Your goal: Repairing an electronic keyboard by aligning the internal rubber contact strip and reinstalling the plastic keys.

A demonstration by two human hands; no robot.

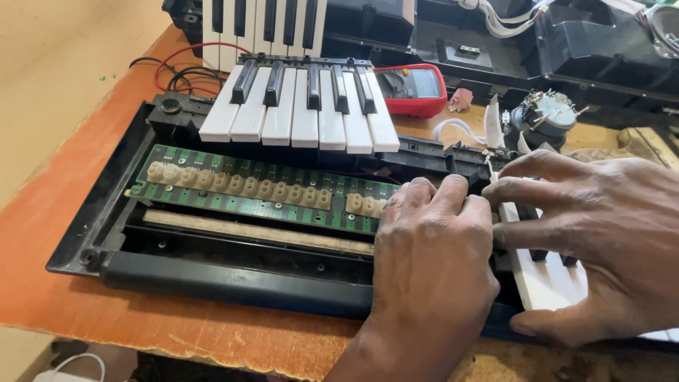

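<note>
The long black plastic keyboard base tray (pixel 120 212) lies across the orange wooden counter (pixel 64 233), its near rail running left to right and its left corner close to the counter's near edge. Inside it a green circuit board (pixel 247 201) stretches along the far half, carrying a row of pale rubber contact domes (pixel 233 185), and a thin tan strip (pixel 254 230) lies just nearer than the board. A loose block of white and black piano keys (pixel 300 106) rests on the tray's far rim, overhanging the board, with a second key block (pixel 265 21) beyond it. A red handheld multimeter (pixel 414 88) sits at the far side, just right of the loose keys, and red and black wires (pixel 180 71) curl at the far left. The left half of the tray is open, while the right half is crowded by both hands. The left hand (pixel 431 262) lies palm down over the tray, fingers curled and pressed together at the board's right end. The right hand (pixel 601 240) has fingers spread, pressing on a white key section (pixel 548 283) seated in the tray's right end, thumb at its near edge.
</note>
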